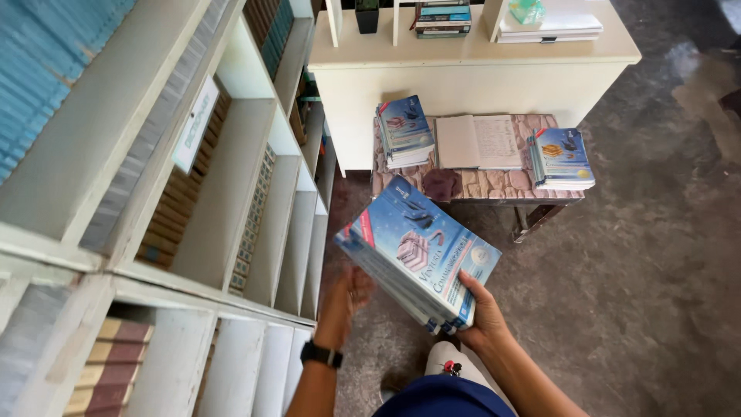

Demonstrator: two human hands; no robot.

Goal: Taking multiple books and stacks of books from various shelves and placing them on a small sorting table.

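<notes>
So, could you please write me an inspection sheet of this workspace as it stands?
Surface: low table with a stone-patterned top; grey concrete floor.
Job's things: stack of blue paperback books, held tilted above the floor.
Clutter: two more stacks of blue books and an open notebook on the low table.
Grippers: left hand under the stack's lower edge, black watch on its wrist; right hand grips the stack's near corner.
Cables: nothing seen.
Surroundings: white bookshelf on the left, partly filled; cream counter behind, with books on it.
</notes>
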